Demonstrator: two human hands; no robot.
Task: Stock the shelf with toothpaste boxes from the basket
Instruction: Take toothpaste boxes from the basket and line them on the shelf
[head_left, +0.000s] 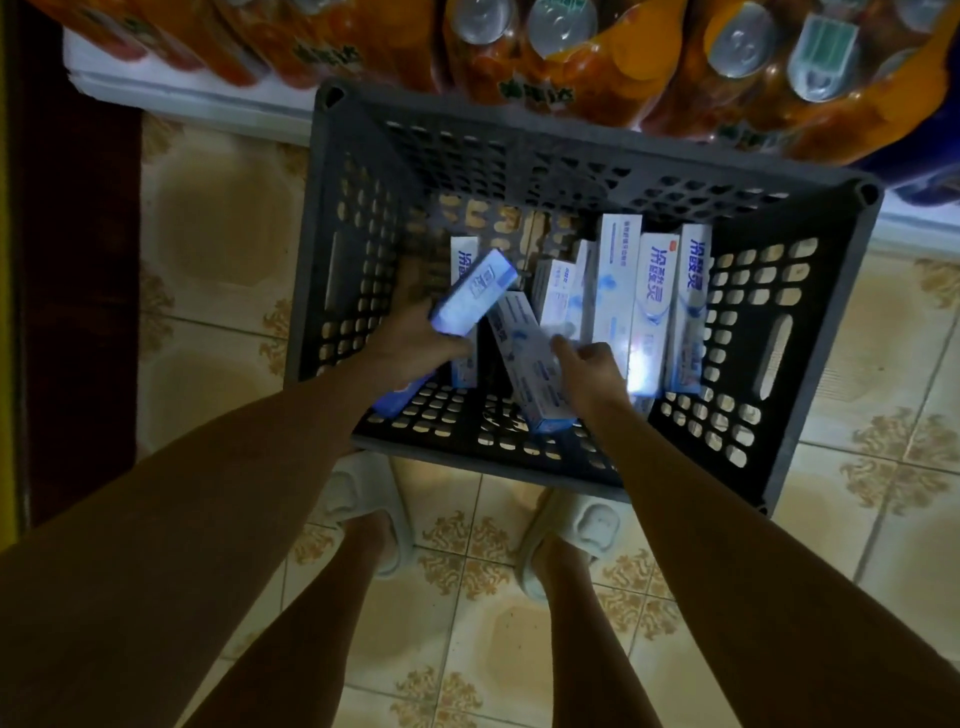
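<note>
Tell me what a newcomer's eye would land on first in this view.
First, the dark perforated plastic basket on the tiled floor, with white-and-blue toothpaste boxes standing along its right side. Next, both hands inside it: the left hand grips a toothpaste box lifted at a slant, while the right hand reaches onto a tilted box at the middle. Above the basket, orange shrink-wrapped drink cans fill the top edge.

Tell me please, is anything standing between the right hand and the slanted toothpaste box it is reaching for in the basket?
Nothing visible does. The right hand already touches the slanted toothpaste box, which lies uncovered on top inside the basket. The left hand grips a separate box beside it.
</note>
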